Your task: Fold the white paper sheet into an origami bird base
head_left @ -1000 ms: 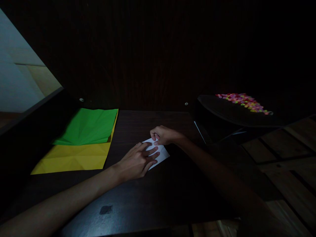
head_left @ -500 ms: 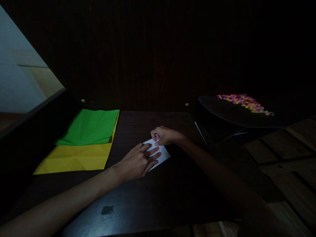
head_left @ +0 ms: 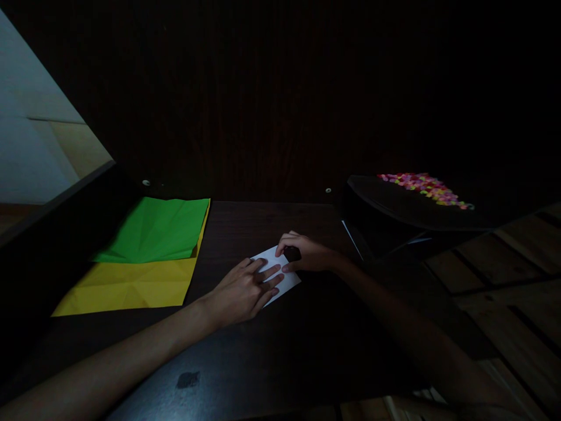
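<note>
head view: both hands on a white paper point(head_left: 280, 275) on the dark table point(head_left: 245, 351).
left hand point(head_left: 243, 289) spread flat; right hand point(head_left: 307, 256) grip pinching its far edge; green sheet point(head_left: 155, 231) over yellow sheet point(head_left: 131, 283) far left.

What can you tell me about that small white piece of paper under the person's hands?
The small white folded paper looks like thin, creased sheet, lying flat and askew on the dark wooden table. The left hand presses flat across its near part, fingers spread. The right hand touches its far right edge, fingers curled. Only its top corner and right end show.
</note>
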`<action>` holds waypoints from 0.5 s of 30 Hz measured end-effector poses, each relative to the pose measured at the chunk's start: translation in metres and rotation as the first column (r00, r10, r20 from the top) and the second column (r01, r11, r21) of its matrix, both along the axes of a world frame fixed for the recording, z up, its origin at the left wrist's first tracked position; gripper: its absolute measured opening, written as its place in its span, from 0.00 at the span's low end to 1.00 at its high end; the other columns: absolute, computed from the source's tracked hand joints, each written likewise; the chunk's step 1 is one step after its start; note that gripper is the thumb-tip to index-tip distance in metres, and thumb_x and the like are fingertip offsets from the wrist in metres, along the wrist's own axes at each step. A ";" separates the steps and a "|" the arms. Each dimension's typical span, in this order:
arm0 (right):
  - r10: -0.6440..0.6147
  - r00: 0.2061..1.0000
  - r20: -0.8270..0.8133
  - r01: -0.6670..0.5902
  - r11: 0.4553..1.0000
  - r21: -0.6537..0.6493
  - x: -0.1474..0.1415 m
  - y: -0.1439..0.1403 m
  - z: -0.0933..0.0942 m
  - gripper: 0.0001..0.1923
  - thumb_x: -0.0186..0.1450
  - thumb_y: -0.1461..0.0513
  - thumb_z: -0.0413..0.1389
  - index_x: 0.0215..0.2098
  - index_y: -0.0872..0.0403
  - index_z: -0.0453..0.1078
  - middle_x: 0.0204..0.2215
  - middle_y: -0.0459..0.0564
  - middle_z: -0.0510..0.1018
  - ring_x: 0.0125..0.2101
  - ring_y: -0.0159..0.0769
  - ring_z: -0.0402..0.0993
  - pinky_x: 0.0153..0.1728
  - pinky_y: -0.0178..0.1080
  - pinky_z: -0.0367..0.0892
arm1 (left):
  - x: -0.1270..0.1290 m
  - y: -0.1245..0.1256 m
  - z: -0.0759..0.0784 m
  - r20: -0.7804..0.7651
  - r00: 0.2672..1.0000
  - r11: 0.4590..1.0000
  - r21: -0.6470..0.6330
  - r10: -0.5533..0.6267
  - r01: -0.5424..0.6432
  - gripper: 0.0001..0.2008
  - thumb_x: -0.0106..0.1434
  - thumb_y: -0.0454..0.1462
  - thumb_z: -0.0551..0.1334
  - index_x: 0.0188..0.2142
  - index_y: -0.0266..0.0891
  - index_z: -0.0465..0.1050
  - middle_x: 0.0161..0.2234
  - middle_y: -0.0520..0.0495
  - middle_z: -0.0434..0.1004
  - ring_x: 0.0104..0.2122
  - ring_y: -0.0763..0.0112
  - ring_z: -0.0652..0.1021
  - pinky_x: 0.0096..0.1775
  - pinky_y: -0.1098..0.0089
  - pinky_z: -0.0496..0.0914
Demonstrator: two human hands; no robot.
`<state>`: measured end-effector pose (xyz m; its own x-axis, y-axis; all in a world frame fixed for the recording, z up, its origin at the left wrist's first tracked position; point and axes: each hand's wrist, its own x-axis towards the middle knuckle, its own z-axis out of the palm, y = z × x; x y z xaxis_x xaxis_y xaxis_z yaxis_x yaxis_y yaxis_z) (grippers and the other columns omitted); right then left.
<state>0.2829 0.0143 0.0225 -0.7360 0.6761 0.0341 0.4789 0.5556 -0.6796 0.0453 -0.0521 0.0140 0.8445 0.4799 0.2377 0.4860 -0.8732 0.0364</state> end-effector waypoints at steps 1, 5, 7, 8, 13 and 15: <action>-0.003 1.000 -0.003 0.003 1.000 0.005 -0.001 0.000 -0.001 0.14 0.57 0.60 0.66 0.39 0.52 0.71 0.39 0.48 0.73 0.43 0.40 0.66 0.44 0.41 0.61 | 0.000 0.000 0.000 0.002 1.000 1.000 -0.006 -0.001 0.001 0.18 0.72 0.40 0.52 0.57 0.42 0.69 0.56 0.45 0.73 0.54 0.56 0.69 0.51 0.57 0.65; 0.001 1.000 -0.007 -0.001 1.000 0.029 -0.004 0.000 -0.002 0.14 0.55 0.62 0.67 0.38 0.53 0.71 0.38 0.47 0.73 0.42 0.40 0.65 0.43 0.40 0.61 | 0.000 0.000 0.001 -0.007 1.000 0.999 -0.032 -0.003 0.002 0.18 0.72 0.40 0.51 0.57 0.42 0.69 0.57 0.46 0.72 0.54 0.55 0.69 0.50 0.55 0.66; -0.004 1.000 0.005 0.004 1.000 0.029 -0.005 0.001 -0.001 0.14 0.54 0.63 0.67 0.36 0.53 0.71 0.37 0.47 0.73 0.41 0.40 0.65 0.42 0.40 0.61 | 0.000 0.000 0.001 -0.011 1.000 0.999 -0.034 0.004 -0.004 0.18 0.72 0.40 0.52 0.58 0.42 0.69 0.57 0.47 0.71 0.54 0.54 0.69 0.51 0.54 0.65; -0.007 1.000 0.010 0.007 1.000 0.027 -0.005 0.002 -0.001 0.14 0.53 0.63 0.67 0.36 0.53 0.71 0.36 0.47 0.73 0.41 0.40 0.65 0.42 0.39 0.61 | 0.000 0.000 0.000 -0.009 1.000 0.999 -0.034 0.007 -0.007 0.18 0.72 0.40 0.52 0.58 0.43 0.69 0.57 0.46 0.71 0.54 0.54 0.69 0.52 0.54 0.65; 0.029 0.998 -0.048 -0.028 1.000 0.011 -0.002 0.006 -0.002 0.11 0.55 0.63 0.67 0.34 0.53 0.73 0.36 0.46 0.74 0.42 0.38 0.68 0.45 0.41 0.60 | -0.001 0.000 -0.002 0.002 1.000 1.000 -0.020 0.005 -0.005 0.18 0.72 0.40 0.51 0.58 0.43 0.68 0.58 0.47 0.71 0.55 0.53 0.69 0.52 0.53 0.64; 0.062 0.994 -0.091 -0.063 0.998 -0.006 0.001 0.008 -0.003 0.10 0.56 0.61 0.66 0.36 0.54 0.73 0.37 0.47 0.74 0.42 0.38 0.69 0.47 0.42 0.60 | -0.002 0.000 -0.002 0.001 1.000 1.000 -0.018 0.003 -0.003 0.19 0.72 0.40 0.50 0.58 0.43 0.68 0.57 0.48 0.71 0.54 0.53 0.69 0.52 0.54 0.65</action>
<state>0.2839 0.0226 0.0195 -0.7711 0.6293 0.0966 0.3796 0.5763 -0.7237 0.0437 -0.0524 0.0121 0.8427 0.4867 0.2302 0.4887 -0.8709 0.0525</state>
